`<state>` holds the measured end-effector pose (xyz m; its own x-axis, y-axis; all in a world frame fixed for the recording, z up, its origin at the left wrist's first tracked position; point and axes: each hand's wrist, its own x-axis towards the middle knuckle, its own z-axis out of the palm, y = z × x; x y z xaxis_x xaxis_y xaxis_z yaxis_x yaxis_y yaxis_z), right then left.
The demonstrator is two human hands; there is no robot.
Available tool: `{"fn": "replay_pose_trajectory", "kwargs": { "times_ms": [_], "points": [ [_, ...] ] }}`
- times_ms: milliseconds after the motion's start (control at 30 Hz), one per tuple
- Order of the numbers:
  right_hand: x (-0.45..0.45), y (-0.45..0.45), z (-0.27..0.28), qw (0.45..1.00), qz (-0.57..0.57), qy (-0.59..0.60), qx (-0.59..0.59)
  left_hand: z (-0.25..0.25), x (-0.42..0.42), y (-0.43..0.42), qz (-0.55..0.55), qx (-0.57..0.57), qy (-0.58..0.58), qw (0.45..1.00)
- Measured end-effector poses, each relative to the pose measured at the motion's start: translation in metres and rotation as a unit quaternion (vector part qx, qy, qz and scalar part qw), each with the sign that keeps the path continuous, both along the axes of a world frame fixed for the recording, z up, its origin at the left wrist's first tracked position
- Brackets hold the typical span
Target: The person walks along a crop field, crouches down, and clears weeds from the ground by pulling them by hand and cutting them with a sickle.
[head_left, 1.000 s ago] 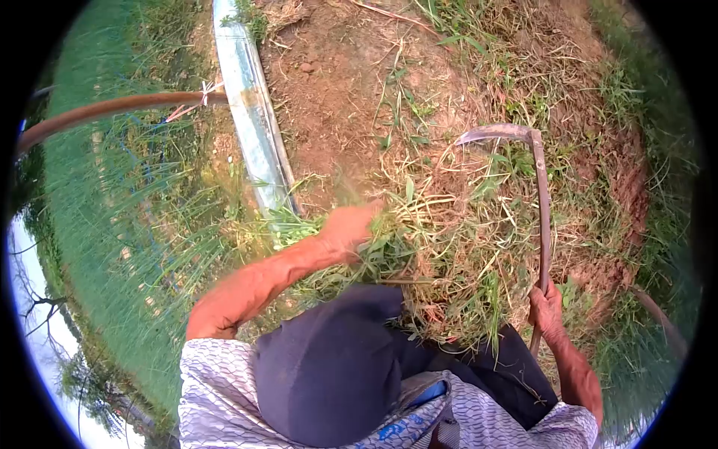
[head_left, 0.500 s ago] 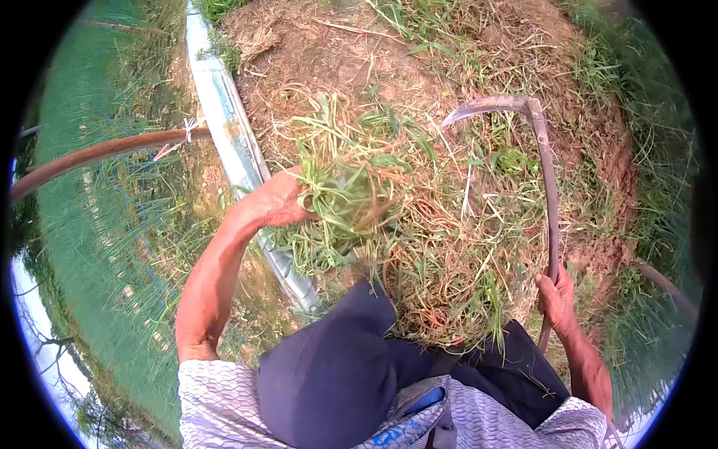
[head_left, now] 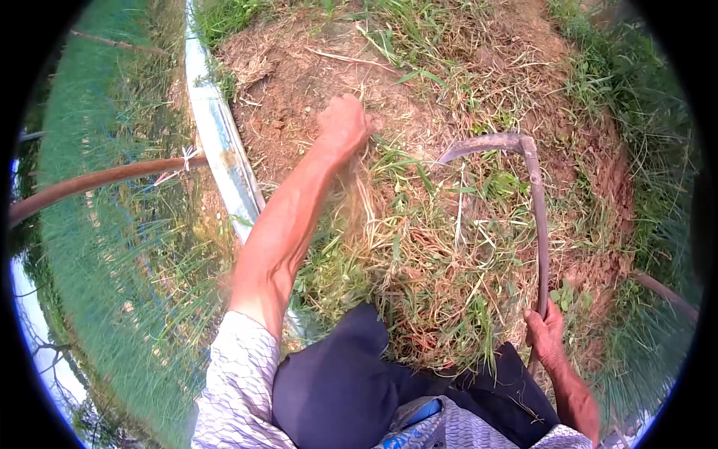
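In the head view my left hand (head_left: pixel 345 123) is stretched forward over the bare soil, fingers curled closed. What they hold, if anything, is hidden; a few pale strands show around the hand. Below it, by my knee, lies a heap of cut grass (head_left: pixel 430 262), partly blurred near my forearm. My right hand (head_left: pixel 547 335) is wrapped round the lower handle of a sickle (head_left: pixel 540 217). The sickle stands roughly upright in the view, its curved blade pointing left above the cut grass.
A pale plastic-covered edging strip (head_left: pixel 219 142) runs along my left side. Beyond it grow thin green plants (head_left: pixel 97 262), and a brown curved pole (head_left: pixel 112 170) tied with string reaches the strip. Taller grass (head_left: pixel 658 187) borders the right. My dark-trousered knee (head_left: pixel 336 374) is close below.
My left hand has let go of the bunch of grass by my knee and moved forward and slightly right over the soil. The sickle has shifted slightly down and left with my right hand.
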<state>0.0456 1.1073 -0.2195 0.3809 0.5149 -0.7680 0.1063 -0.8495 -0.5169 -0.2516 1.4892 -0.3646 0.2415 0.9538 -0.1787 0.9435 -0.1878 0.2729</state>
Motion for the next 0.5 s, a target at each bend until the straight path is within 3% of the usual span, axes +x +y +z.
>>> {"fn": "replay_pose_trajectory", "kwargs": {
  "times_ms": [67, 200, 267, 300, 400, 433, 500],
  "points": [
    [0.004, -0.011, -0.003, 1.0, -0.004, -0.005, 0.003, 0.002, -0.001, 0.007, -0.045, -0.094, 0.019, 0.994],
    [0.013, -0.032, -0.021, 0.999, 0.013, -0.038, 0.034, 0.006, -0.001, 0.017, -0.114, -0.086, 0.075, 0.987],
    [0.008, -0.024, -0.013, 0.999, -0.005, -0.03, 0.016, 0.015, -0.013, 0.032, -0.074, -0.268, -0.084, 0.957],
    [0.007, -0.019, -0.01, 1.0, -0.02, -0.024, -0.001, 0.017, -0.021, 0.024, 0.011, -0.393, -0.36, 0.846],
    [0.005, -0.016, -0.012, 1.0, -0.018, -0.02, -0.006, 0.028, -0.01, 0.005, -0.046, -0.347, -0.374, 0.859],
    [0.005, -0.015, -0.01, 1.0, -0.012, -0.019, -0.009, 0.037, -0.003, 0.007, -0.136, -0.321, -0.217, 0.912],
    [0.007, -0.011, -0.008, 0.999, -0.039, 0.012, -0.009, 0.04, 0.01, 0.011, -0.149, -0.349, -0.272, 0.884]
  ]
}}
